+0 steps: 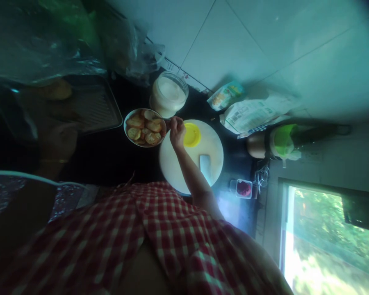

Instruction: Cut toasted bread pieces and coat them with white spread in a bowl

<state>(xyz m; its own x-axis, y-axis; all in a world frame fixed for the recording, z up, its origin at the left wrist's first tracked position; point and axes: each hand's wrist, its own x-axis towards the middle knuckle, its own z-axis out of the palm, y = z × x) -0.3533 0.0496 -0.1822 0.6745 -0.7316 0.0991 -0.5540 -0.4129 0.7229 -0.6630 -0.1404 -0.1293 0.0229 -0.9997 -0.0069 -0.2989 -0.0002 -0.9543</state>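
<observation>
My right hand (pixel 177 130) is closed at the right rim of a white bowl (pixel 125 130), its fingers pinched together. Whatever they hold is too small and dark to make out. Browned, baked-looking pieces (pixel 153 138) fill the bowl, and a pale oval piece (pixel 149 115) lies near its far rim. Under my right forearm is a round white board (pixel 169 164) with a yellow round lid or dish (pixel 192 135) and a flat metal scraper-like blade (pixel 205 167). At left, my left hand (pixel 58 137) is dim and blurred by a dark baking tray (pixel 94 102); its fingers do not show clearly.
A clear jar of white powder (pixel 169 96) stands behind the bowl. Food packets (pixel 249 114) lean along the tiled wall. Plastic bags (pixel 129 53) hang over the tray. At right is a small container with something dark pink (pixel 244 189). A white cable (pixel 27 175) crosses at lower left.
</observation>
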